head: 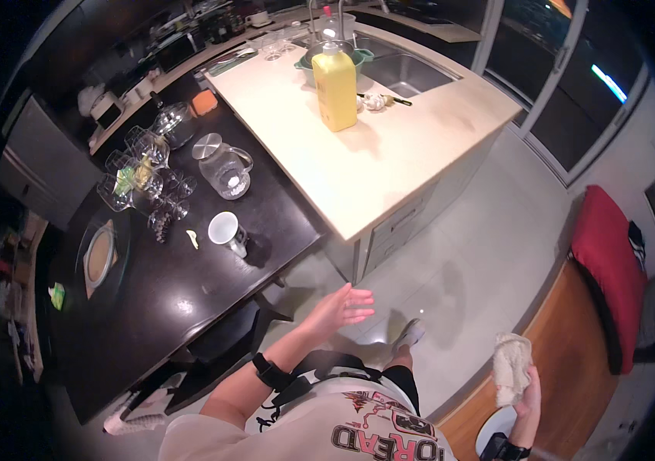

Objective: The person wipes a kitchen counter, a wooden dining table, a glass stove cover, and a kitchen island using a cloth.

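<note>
My right hand [529, 395] is closed around a crumpled, off-white cloth [512, 366], held out to the right over a wooden bench [572, 346]. Under that wrist, a white round dish [490, 431] shows in part. Held out in front of my body, my left hand [347, 308] has its fingers apart and nothing in them. Nearest to it are the corner of the pale-topped kitchen island [350, 201] and the edge of a dark table [224, 299].
On the island stand a yellow pump bottle [336, 92] and garlic bulbs [375, 102] by the sink [411, 72]. A white mug [225, 229], a lidded glass pitcher [225, 170] and several stemmed glasses [146, 161] occupy the dark table. A red cushion [609, 259] rests on the bench.
</note>
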Motion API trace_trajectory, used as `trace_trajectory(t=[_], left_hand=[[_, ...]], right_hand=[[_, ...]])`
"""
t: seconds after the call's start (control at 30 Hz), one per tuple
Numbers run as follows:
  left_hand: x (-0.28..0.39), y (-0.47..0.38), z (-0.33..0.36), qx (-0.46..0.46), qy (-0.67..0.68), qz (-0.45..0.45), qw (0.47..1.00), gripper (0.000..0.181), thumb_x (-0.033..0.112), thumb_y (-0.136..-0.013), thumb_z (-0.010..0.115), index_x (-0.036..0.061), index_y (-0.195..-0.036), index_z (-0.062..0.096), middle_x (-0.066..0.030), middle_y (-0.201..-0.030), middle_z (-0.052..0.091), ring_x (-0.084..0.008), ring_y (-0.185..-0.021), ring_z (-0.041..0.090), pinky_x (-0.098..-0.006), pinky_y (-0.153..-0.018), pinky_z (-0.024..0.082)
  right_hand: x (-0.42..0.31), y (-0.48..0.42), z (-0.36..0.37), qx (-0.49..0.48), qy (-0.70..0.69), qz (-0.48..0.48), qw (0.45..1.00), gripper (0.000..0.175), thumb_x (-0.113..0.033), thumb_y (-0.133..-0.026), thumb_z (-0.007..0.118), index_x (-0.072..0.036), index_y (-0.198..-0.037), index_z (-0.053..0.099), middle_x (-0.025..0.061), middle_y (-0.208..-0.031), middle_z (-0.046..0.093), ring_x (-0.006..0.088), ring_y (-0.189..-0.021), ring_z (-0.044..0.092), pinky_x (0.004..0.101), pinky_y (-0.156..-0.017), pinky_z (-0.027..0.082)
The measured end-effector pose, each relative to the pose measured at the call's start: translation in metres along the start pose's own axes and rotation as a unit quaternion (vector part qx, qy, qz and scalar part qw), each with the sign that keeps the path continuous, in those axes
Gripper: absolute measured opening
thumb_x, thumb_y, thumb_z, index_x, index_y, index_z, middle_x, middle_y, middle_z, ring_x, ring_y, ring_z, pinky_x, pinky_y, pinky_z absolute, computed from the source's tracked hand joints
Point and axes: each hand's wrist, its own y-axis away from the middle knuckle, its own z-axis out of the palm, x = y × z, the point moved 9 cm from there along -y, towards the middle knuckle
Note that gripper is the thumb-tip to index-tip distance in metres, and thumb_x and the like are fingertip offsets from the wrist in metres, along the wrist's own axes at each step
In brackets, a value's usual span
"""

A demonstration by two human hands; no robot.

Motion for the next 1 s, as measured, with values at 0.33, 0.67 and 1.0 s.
trace_trajectory(t=[0.33,0.67,1.0], left_hand=[[0.035,-0.092,0.022,0.186,0.1,0.089,0.973,0.05,0.04,-0.101,0.03,-0.0001,-0.122,0.051,-0.0123,-0.118,0.057,-0.0273,-0.109,0.058,-0.0347,-0.094,0.047],[0.057,-0.072,0.007,0.301,0.195,0.227,0.905,0.049,0.04,-0.101,0.034,-0.0001,-0.123,0.051,-0.0134,-0.116,0.058,-0.0297,-0.109,0.059,-0.0366,-0.093,0.047],[0.114,-0.082,-0.015,0.32,0.227,0.281,0.876,0.048,0.037,-0.102,0.031,-0.002,-0.123,0.05,-0.0139,-0.115,0.059,-0.0296,-0.108,0.059,-0.0376,-0.093,0.048]], right_hand=[[-0.149,-0.24,0.131,-0.185,0.18,0.024,0.966,0.052,-0.019,-0.092,0.042,-0.012,-0.141,0.03,0.0146,-0.132,0.047,0.0336,-0.106,0.058,0.0425,-0.081,0.054],[-0.061,-0.276,0.456,-0.541,0.33,-0.126,0.763,0.048,-0.016,-0.09,0.054,-0.007,-0.135,0.038,0.0069,-0.129,0.044,0.0188,-0.12,0.041,0.0323,-0.102,0.034],[0.003,-0.285,0.46,-0.462,0.547,-0.48,0.507,0.059,-0.018,-0.076,0.064,-0.022,-0.132,0.045,0.0136,-0.112,0.048,0.0314,-0.104,0.046,0.0449,-0.088,0.035]])
